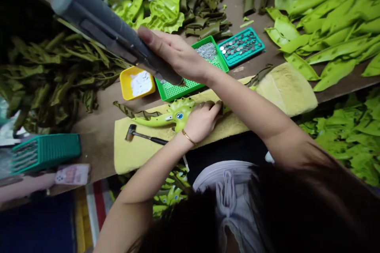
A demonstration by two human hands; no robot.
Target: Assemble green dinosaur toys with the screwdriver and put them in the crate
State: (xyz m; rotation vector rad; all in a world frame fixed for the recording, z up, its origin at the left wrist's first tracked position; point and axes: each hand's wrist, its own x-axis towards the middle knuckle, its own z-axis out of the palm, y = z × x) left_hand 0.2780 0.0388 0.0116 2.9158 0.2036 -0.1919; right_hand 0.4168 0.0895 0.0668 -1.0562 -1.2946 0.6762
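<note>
My right hand (181,53) is closed round a grey powered screwdriver (103,27), which slants down with its tip above the green basket's near side. Below it, my left hand (203,118) presses on a lime-green toy dinosaur (181,110) with a blue eye and a long pointed horn or snout. The fingers curl over the toy and hide part of it. A dark olive strip (142,114) lies along the horn. Under the toy is a yellow foam pad (130,158). A small hammer (145,135) rests on the pad beside my left forearm.
Behind the pad stand a yellow tub (123,83) of white pieces, a green basket (175,93) with screws and a teal tray (258,49) of round metal discs. Green parts (335,35) and olive parts (59,63) lie heaped around. Teal stacked trays (59,150) sit left.
</note>
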